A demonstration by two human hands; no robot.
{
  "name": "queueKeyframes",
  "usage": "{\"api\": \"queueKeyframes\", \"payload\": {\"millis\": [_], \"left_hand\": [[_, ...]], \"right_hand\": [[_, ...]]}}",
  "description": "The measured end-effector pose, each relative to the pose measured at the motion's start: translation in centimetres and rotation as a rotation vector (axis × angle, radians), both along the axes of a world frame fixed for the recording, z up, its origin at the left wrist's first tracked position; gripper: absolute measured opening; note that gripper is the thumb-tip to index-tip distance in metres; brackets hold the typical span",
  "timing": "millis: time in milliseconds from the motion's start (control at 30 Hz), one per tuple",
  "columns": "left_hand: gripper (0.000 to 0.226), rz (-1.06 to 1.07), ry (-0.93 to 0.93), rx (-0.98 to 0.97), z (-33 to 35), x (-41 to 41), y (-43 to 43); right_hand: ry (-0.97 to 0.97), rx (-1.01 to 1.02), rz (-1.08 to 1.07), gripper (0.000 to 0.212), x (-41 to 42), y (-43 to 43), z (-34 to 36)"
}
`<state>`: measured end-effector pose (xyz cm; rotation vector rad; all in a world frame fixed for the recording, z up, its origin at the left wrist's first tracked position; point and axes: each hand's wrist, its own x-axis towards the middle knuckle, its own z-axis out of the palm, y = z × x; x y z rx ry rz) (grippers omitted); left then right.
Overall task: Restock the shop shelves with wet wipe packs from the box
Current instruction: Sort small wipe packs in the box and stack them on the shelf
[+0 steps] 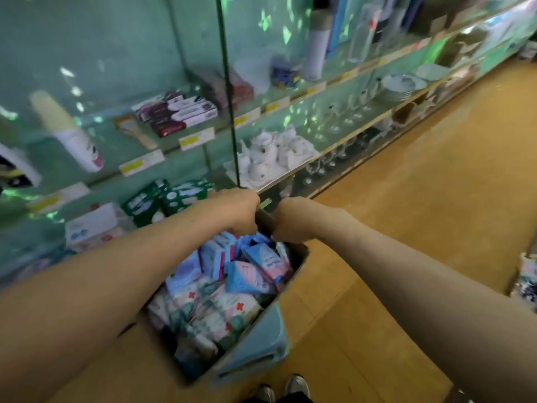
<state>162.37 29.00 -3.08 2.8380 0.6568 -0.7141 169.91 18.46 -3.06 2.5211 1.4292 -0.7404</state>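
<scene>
Just beyond the person's shoes [296, 385], on the yellow floor, the open box [255, 341] seems to stand. Its long axis runs away from the body and a little to the right, along the shelf front. It is filled almost to the rim with wet wipe packs [232, 280] — blue, pink and white ones, lying jumbled, with no common direction.

Both arms are stretched fully forward over this load. At the far end the left hand [242, 212] and the right hand [290, 221] sit close together, knuckles up. Their fingers are curled down over the far edge of the cardboard and grip it; the fingertips I cannot see.

So the packs lie below the hands and back toward the body, not in front of the fingers. I judge this grip serves to place the box, with no pack taken out yet. To pick one, a hand must let go and come back and down. The left hand is nearer to the shelves [142, 162], which rise on the left — their low level holds green packs [171, 196].
</scene>
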Motion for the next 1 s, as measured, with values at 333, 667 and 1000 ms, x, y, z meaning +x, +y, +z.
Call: {"api": "queueKeyframes", "payload": {"millis": [333, 667, 1000], "left_hand": [[0.022, 0.291, 0.114, -0.231, -12.0, -5.3, 3.0], [0.055, 0.610, 0.022, -0.518, -20.7, -6.3, 0.2], [0.037, 0.950, -0.175, -0.740, -23.2, -6.3, -0.7]], "right_hand": [[0.147, -0.157, 0.090, 0.019, -0.1, 2.1, -12.3], [0.226, -0.181, -0.118, 0.060, 0.7, 1.4, -22.6], [0.290, -0.150, -0.403, 0.094, 0.8, 2.1, -26.3]]}}
